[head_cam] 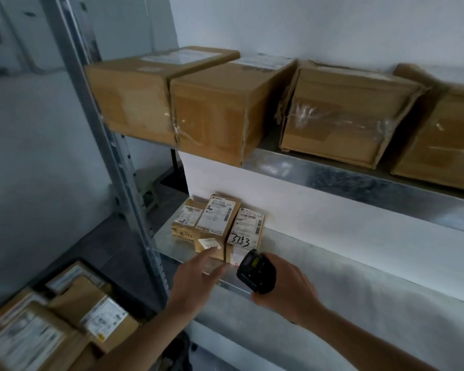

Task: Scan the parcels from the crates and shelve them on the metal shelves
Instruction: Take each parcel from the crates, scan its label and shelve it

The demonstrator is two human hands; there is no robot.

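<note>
Parcels sit at 2 ranges from me. Nearest, my right hand (287,285) is wrapped around the scanner (256,271), its window turned toward the shelf (346,279) edge. My left hand (196,282) is relaxed and holds nothing; its index finger reaches forward and its tip lies at the small white sticker on the middle parcel (217,228), though I cannot tell whether it touches.

Just beyond my fingertips 3 parcels stand in a row on the lower shelf, touching one another: a low left parcel (185,220), the middle one, and the right parcel (248,231) marked 3753, which lies straight ahead of the scanner. Below and left of my left arm, well apart from both hands, the crate (134,301) holds more parcels (65,317).

I judge that I am in the shelving step, with these 3 placed and the scanner brought up to a label. The next move calls for lining the scanner's window squarely on a barcode without my left finger covering it, then going down to the crate for another parcel.

Farthest off, above both hands, the upper shelf (359,180) carries 4 big boxes (214,113) side by side, the left 2 touching, the second jutting over the edge.
</note>
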